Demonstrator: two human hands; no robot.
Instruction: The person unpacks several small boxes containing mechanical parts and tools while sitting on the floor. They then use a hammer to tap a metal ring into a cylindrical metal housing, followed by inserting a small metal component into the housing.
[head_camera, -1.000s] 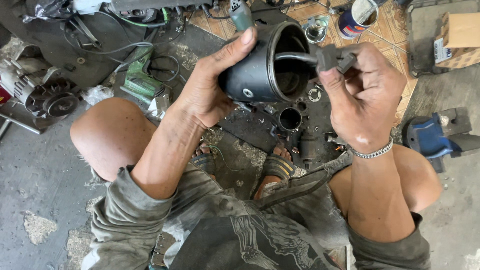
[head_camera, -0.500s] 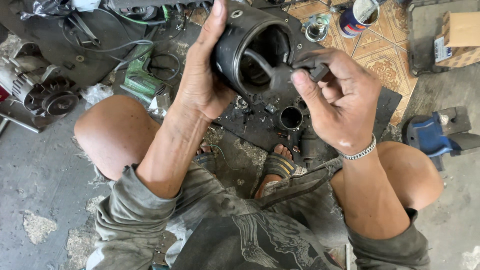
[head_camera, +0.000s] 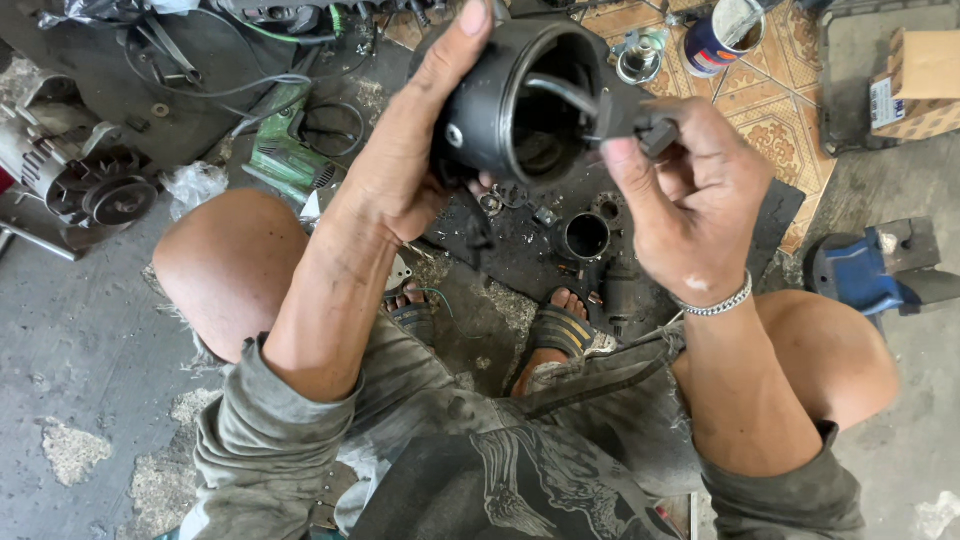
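Observation:
My left hand (head_camera: 410, 160) grips a black cylindrical motor housing (head_camera: 500, 110) from its left side and holds it up with the open end facing me. A dark lead runs out of the housing's mouth to a small black connector block (head_camera: 640, 125). My right hand (head_camera: 690, 205), with a metal bracelet on the wrist, pinches that block just right of the housing. Inside the housing I see dark parts, too dim to make out.
Below lie small metal parts and a round sleeve (head_camera: 585, 237) on a dark mat. A green power tool (head_camera: 285, 155) and an alternator (head_camera: 95, 190) sit at the left, a blue vise (head_camera: 865, 270) at the right, a can (head_camera: 725, 35) and a cardboard box (head_camera: 915, 80) at the back.
The housing has been turned and lifted slightly, its open end now facing me more squarely. My right hand has kept hold of the connector block and shifted with it.

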